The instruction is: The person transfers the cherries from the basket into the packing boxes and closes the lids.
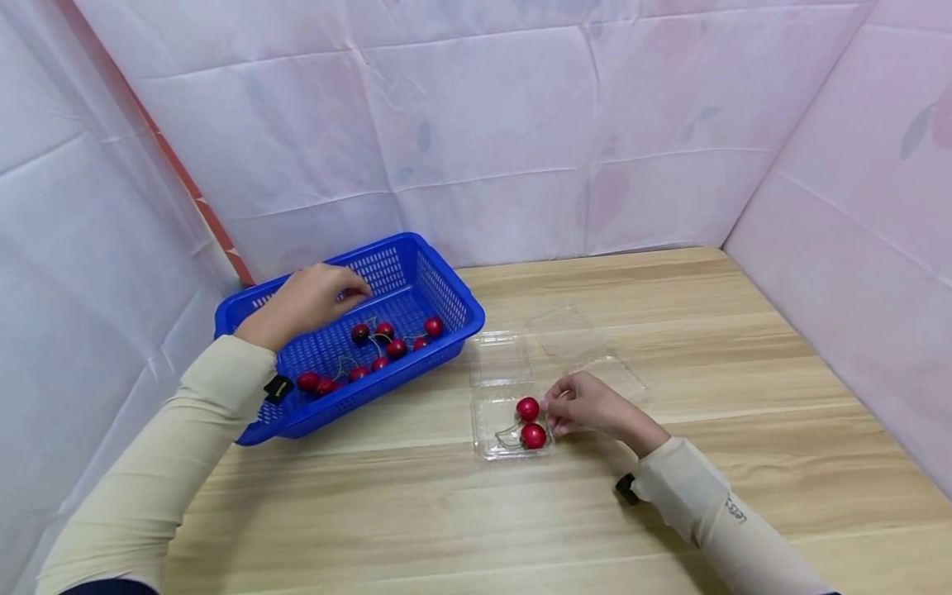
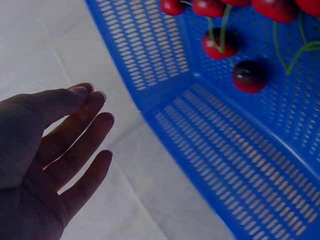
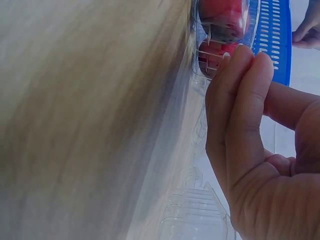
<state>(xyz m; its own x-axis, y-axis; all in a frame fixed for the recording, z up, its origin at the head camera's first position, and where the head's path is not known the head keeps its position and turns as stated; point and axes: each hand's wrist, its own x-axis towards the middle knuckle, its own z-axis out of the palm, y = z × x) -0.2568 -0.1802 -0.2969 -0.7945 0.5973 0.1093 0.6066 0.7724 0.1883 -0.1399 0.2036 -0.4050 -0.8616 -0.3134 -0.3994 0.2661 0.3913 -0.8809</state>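
Observation:
Over the far left part of a blue plastic basket [image 1: 349, 411], my left hand [image 1: 311, 299] hovers with its fingers loosely bent and nothing held. Red cherries [image 1: 396, 348] with green stems lie along the near side of the basket floor; one dark cherry [image 2: 249, 76] shows in the left wrist view. My right hand [image 1: 591, 411] pinches the right rim of an unfolded clear plastic box [image 1: 487, 446]. In the box's near half lie two cherries [image 1: 532, 435], stems pointing left. The right wrist view shows the fingertips [image 3: 262, 62] at the box wall, with part of the thumb hidden.
A second clear plastic box [image 1: 613, 372] lies unfolded behind my right hand. Both boxes and the basket stand on a wooden table [image 1: 416, 521]. Pale cloth walls [image 1: 491, 140] enclose the table at the back and sides.

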